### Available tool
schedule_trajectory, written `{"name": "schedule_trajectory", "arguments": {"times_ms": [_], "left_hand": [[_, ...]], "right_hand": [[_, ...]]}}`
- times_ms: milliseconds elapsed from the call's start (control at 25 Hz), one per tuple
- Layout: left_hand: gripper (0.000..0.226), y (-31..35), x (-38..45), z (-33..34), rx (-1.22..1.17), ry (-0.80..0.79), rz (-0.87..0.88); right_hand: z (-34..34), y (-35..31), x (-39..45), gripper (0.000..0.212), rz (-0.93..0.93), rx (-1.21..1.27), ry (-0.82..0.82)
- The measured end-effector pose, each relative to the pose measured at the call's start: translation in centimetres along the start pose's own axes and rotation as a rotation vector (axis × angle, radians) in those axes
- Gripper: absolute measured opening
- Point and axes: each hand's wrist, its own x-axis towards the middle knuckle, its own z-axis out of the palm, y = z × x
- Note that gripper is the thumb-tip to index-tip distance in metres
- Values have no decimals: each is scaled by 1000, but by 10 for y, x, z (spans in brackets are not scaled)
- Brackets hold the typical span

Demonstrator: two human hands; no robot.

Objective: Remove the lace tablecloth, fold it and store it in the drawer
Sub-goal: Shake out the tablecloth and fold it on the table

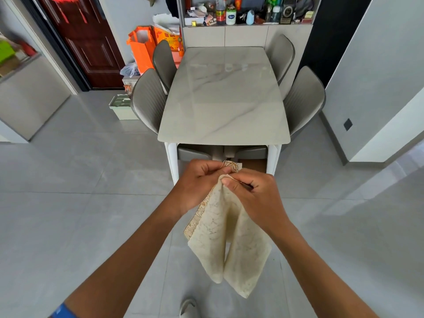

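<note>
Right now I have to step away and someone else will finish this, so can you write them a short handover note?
Left hand: pinches the top edge of the lace tablecloth.
Right hand: pinches the same top edge, close beside the left.
Cloth: off the table, hanging in folded layers in the air in front of the table's near end.
Done: cloth removed; folding under way.
Left: finish the fold, then store it in the drawer. No drawer is plainly in view from here.
</note>
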Motion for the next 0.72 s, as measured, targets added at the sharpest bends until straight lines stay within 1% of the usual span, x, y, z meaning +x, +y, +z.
{"name": "schedule_trajectory", "arguments": {"times_ms": [200,360,480,520,560,640,680,720], "left_hand": [[23,-7,-5,-4,-43,-62,-29],[26,-11,-8,-3,-17,-93,-44],[22,-14,-11,-10,21,-201,-20],[24,-17,-12,-11,42,-232,-6],[25,-19,-14,-11,80,-228,13],[17,-23,-13,-6,143,-158,57],[9,-24,-13,-3,160,-126,88],[10,-23,-12,-1,171,-95,117]], "right_hand": [[2,-1,-5,9,161,89,81],[4,3,-9,10,214,73,103],[4,4,-9,12,212,95,105],[4,4,-10,13,210,107,107],[6,5,-10,14,209,112,108],[10,5,-8,19,228,150,130],[10,7,-6,24,256,209,139],[8,9,-3,27,280,286,115]]}}
